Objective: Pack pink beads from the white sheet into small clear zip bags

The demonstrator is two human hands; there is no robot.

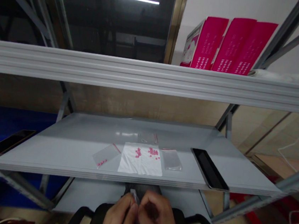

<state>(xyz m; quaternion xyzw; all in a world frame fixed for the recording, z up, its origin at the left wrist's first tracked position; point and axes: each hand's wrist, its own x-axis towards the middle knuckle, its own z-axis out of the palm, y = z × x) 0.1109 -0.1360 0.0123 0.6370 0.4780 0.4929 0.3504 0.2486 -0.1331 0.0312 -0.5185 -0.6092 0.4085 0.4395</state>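
Below the table's front edge, my left hand (120, 214) pinches a small clear plastic bag (134, 195) between thumb and fingers. My right hand (158, 216) is closed against it, its thumb and forefinger gripping the bag's other side. The bag's contents are hidden by my fingers. In front of my hands, a white tissue (140, 166) lies on the table, with two groups of small pink round pieces, left group (138, 153) and right group (153, 152). To its left rests a clear zip bag (107, 154) holding several pink pieces.
Right of the tissue lies a stack of clear zip bags (171, 160); another zip bag (148, 138) lies behind. A tablet (209, 169) overhangs the grey table's (83, 130) right front. A dark phone-like device (14, 142) is at the left edge. Pink boxes (233, 46) stand above a shelf rail (132, 74).
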